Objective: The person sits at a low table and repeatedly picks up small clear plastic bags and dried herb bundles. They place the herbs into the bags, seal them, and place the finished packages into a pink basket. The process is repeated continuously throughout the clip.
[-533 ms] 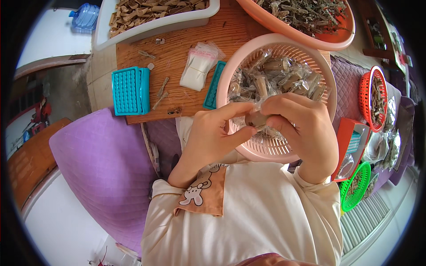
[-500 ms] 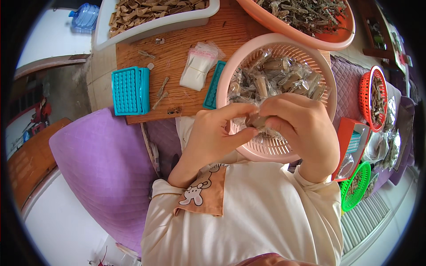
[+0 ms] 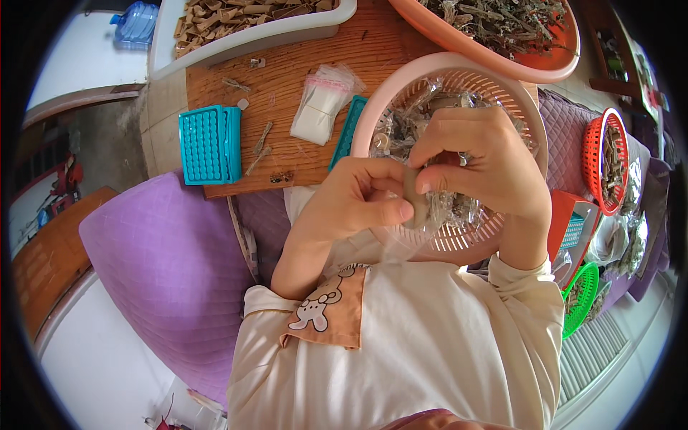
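Both hands meet over the near left part of a pink slotted basket [image 3: 450,61]. Between them is a tan-brown, roll-shaped piece [image 3: 416,206] with clear plastic film [image 3: 403,246] hanging below it. My left hand [image 3: 355,201] is closed on the piece, thumb across its near end. My right hand [image 3: 491,161] pinches at its upper end with thumb and forefinger; whether it grips the piece or the film is hard to see. Inside the basket lie several similar pieces in clear bags [image 3: 396,127], partly hidden by my right hand.
Left on the wooden table [image 3: 276,82] are teal dimpled trays [image 3: 211,147], another teal tray [image 3: 350,131] and banded clear bags [image 3: 319,107]. Behind stand a white tub [image 3: 345,13] of brown pieces and an orange basin [image 3: 523,70] of dried plants. Red [image 3: 593,161] and green [image 3: 584,304] baskets stand right.
The piece has come into clearer view, standing more upright, with film now hanging below it. My right hand has shifted slightly up and its fingers have bent; my left hand has turned a little.
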### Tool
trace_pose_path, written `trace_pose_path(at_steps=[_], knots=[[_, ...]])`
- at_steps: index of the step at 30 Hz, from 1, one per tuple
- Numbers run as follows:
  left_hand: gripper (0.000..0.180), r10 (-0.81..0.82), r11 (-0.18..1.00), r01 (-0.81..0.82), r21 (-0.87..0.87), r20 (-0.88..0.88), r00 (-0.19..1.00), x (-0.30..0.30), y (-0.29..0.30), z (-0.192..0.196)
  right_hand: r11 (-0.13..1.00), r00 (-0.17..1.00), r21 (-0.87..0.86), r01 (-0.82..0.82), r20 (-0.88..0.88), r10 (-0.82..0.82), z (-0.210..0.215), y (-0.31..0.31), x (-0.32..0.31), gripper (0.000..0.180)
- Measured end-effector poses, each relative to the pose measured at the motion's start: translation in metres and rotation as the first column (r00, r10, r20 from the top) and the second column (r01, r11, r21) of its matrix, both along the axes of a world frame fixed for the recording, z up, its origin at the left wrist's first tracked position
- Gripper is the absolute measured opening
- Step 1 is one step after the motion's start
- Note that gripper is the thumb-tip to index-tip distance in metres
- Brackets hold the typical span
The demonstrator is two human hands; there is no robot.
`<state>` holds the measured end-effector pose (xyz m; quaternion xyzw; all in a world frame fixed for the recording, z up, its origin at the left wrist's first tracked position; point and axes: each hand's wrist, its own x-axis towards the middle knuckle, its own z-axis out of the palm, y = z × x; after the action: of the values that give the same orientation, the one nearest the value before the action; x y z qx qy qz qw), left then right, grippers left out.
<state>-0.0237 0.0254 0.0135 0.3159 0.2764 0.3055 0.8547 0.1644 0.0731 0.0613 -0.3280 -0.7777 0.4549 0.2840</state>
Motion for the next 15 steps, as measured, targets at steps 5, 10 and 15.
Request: trace_pose_path(at_steps=[5, 10, 15], knots=[[0.029, 0.103, 0.995, -0.101, -0.025, 0.105, 0.989, -0.003, 0.002, -0.005, 1.0, 1.0, 0.005, -0.003, 0.024, 0.002, -0.01, -0.002, -0.001, 0.027], [0.027, 0.321, 0.946, -0.307, -0.103, 0.176, 0.931, -0.001, 0.003, -0.009, 0.99, 1.0, 0.141, -0.015, 0.018, 0.012, -0.014, -0.003, 0.002, 0.039], [0.025, 0.357, 0.933, -0.35, -0.085, 0.101, 0.929, -0.003, 0.007, -0.013, 0.993, 0.988, 0.072, 0.094, 0.112, -0.102, -0.013, -0.015, -0.003, 0.045]])
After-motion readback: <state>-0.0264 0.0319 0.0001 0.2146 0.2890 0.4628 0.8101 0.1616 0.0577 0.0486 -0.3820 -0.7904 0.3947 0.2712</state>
